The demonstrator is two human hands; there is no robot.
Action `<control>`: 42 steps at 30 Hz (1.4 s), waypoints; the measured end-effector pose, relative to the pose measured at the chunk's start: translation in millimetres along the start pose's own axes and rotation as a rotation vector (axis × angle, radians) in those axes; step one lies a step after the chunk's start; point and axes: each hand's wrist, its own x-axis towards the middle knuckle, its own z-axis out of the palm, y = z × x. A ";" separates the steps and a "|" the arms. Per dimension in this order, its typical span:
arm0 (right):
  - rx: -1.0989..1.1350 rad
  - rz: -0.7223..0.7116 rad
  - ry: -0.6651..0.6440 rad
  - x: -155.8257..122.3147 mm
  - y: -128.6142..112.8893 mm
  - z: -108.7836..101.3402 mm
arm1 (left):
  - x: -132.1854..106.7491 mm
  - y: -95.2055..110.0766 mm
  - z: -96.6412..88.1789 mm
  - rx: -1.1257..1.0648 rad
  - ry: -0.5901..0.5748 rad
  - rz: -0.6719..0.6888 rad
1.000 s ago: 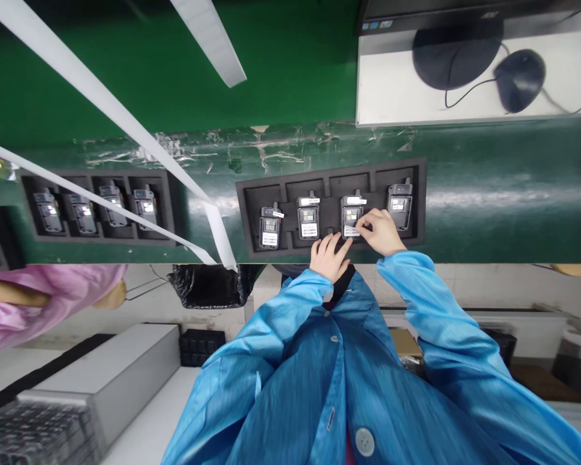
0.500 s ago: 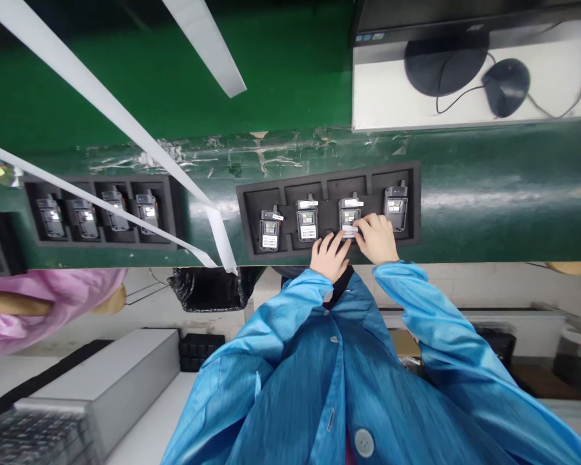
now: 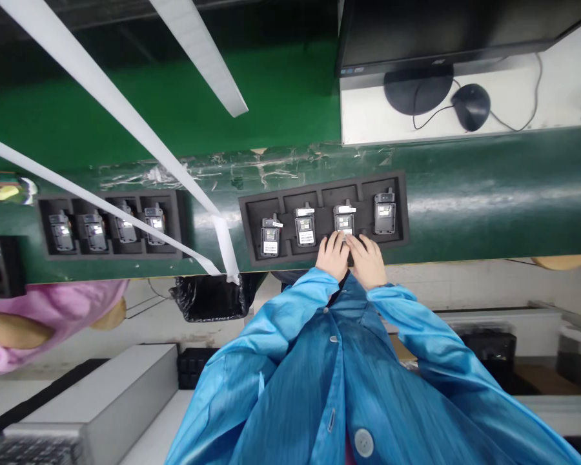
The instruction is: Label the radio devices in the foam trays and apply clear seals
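Note:
A black foam tray (image 3: 325,196) on the bench holds several black handheld devices, each with a short antenna-like stub at the top. My left hand (image 3: 333,256) and my right hand (image 3: 366,261) meet at the lower end of the third device from the left (image 3: 344,219). Fingertips of both rest on its white label, partly covering it; the fingers look stretched and somewhat apart. To the left, two devices (image 3: 305,227) (image 3: 270,237) bear white labels on their lower halves. No such lower label shows on the rightmost device (image 3: 384,213).
Another foam tray of devices (image 3: 111,250) lies to the left, near a person in a pink sleeve (image 3: 84,303). White strips (image 3: 101,97) cross the upper left view. A monitor (image 3: 416,39) and mouse (image 3: 471,106) stand at upper right. A black-lined bin (image 3: 208,300) sits below the bench edge.
My right hand has moved left and down, to beside my left hand at the device's lower end. The label there is now more covered by fingers. The camera view has shifted slightly.

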 end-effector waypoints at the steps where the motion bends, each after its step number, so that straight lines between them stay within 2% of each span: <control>1: -0.009 0.001 -0.009 -0.4 -1.2 1.8 | 1.1 1.4 0.5 -0.002 -0.002 -0.001; 4: -0.032 0.034 0.010 4.6 -5.0 5.2 | -1.5 3.8 0.2 -0.003 -0.021 0.025; 7: -0.041 0.078 0.066 10.3 -12.7 7.5 | -16.7 0.6 -7.4 -0.005 -0.030 0.082; 10: -0.058 0.120 0.133 10.3 -26.0 11.4 | -41.7 -12.8 -26.4 -0.020 -0.011 0.126; 13: -0.093 0.159 0.143 5.6 -41.3 16.0 | -69.5 -39.3 -56.4 -0.062 0.061 0.122; 18: -0.099 0.252 0.097 -6.7 -56.3 20.1 | -110.9 -104.0 -122.9 -0.193 0.333 0.047; 20: -0.040 0.270 0.156 -11.7 -56.8 18.5 | -123.0 -131.5 -154.6 -0.216 0.499 -0.016; 23: 0.041 0.278 0.302 -10.9 -57.2 6.5 | -132.4 -169.5 -208.4 -0.198 0.810 -0.177; 25: 0.066 0.259 0.395 1.8 -62.0 -11.7 | -132.2 -190.9 -247.7 -0.185 0.998 -0.273; 27: 0.089 0.212 0.488 25.9 -74.5 -39.6 | -128.7 -207.7 -287.4 -0.190 1.124 -0.328; 30: 0.202 0.074 0.699 73.5 -112.3 -96.5 | -121.7 -220.0 -339.0 -0.211 1.214 -0.325; 32: 0.314 -0.016 0.847 103.7 -146.8 -138.5 | -115.5 -216.6 -361.6 -0.223 1.241 -0.256; 34: 0.419 -0.090 0.916 130.6 -182.1 -178.6 | -105.0 -204.6 -374.0 -0.252 1.211 -0.125; 37: 0.504 -0.180 0.919 168.4 -225.6 -232.1 | -75.5 -180.4 -385.3 -0.304 1.043 0.084; 40: 0.547 -0.226 0.969 202.3 -253.4 -276.1 | -31.4 -163.2 -404.5 -0.325 0.933 0.182; 42: 0.606 -0.264 0.961 218.1 -265.1 -296.9 | -1.3 -158.3 -422.7 -0.378 0.895 0.239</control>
